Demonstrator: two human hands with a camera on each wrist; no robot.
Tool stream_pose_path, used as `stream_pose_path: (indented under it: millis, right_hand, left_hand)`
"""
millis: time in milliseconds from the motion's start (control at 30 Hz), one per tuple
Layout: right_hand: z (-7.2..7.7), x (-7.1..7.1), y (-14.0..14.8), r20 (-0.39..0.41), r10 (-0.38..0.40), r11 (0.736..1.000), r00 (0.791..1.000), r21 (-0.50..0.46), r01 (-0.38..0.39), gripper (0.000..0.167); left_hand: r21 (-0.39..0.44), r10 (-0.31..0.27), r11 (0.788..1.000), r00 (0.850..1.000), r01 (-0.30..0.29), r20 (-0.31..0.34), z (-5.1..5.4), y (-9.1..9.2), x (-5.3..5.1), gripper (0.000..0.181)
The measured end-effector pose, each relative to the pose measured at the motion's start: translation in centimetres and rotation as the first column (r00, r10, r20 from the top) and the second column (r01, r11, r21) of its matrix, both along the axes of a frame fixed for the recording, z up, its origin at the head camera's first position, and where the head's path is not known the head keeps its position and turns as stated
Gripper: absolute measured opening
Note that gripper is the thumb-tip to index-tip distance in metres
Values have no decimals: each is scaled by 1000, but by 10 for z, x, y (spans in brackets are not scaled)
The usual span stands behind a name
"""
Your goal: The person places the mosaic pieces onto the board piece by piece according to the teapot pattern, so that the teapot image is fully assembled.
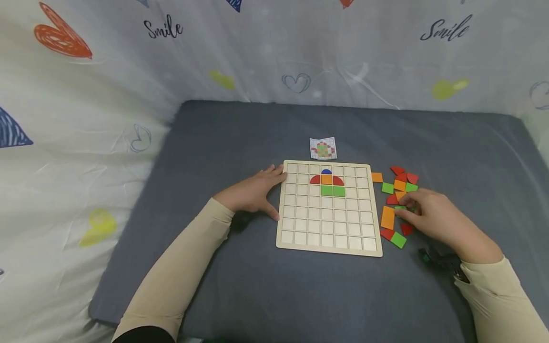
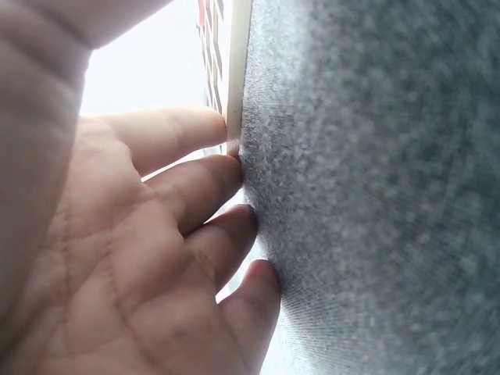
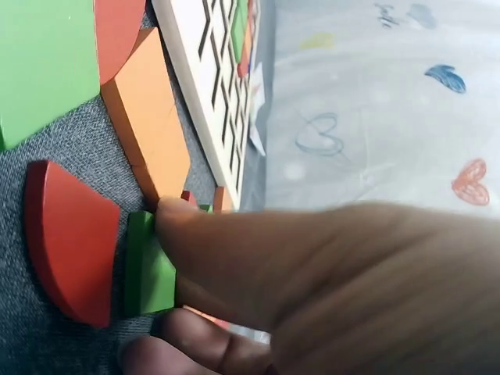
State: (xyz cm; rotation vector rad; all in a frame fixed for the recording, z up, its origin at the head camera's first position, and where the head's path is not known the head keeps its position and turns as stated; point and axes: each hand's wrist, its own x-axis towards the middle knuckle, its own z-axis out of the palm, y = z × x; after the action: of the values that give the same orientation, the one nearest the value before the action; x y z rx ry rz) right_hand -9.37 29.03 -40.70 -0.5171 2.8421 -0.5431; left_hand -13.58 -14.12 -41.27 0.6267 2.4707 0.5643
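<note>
A square wooden grid board (image 1: 329, 250) lies on the grey surface. In its upper cells sit a blue half-round piece (image 1: 326, 171), an orange square (image 1: 326, 179), red quarter-rounds (image 1: 338, 180) on both sides and two green squares (image 1: 332, 191). My left hand (image 1: 256, 190) rests with spread fingers at the board's left edge; the left wrist view shows its fingertips (image 2: 212, 125) against the rim. Over the loose pieces to the right, my right hand (image 1: 438, 220) pinches a green square block (image 3: 152, 269) between thumb and finger. That block is partly hidden by the thumb.
Loose red, orange and green pieces lie right of the board, among them orange pieces (image 1: 387, 217), a green square (image 1: 398, 240) and a red quarter-round (image 3: 74, 242). Beyond the board lies a small pattern card (image 1: 323, 149). A printed white cloth (image 1: 266, 52) hangs behind.
</note>
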Motion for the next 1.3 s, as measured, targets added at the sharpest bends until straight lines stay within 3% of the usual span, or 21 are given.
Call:
stream_pose_path:
  millis: [233, 733, 1067, 1300]
  right_hand:
    - [2, -2, -2, 55, -26, 999, 998, 28, 24, 35]
    - [5, -1, -4, 84, -80, 997, 993, 12, 79, 39]
    - [11, -10, -12, 61, -16, 999, 998, -37, 18, 24]
    - [14, -22, -19, 27, 7, 999, 1000, -52, -6, 23]
  left_hand:
    - [3, -4, 1000, 1000, 4, -2, 0, -1, 0, 124]
    - [-8, -12, 1000, 1000, 12, 0, 2, -1, 1, 123]
    - [-7, -8, 1000, 1000, 8, -3, 5, -1, 0, 124]
    - [5, -12, 1000, 1000, 12, 11, 5, -1, 2, 123]
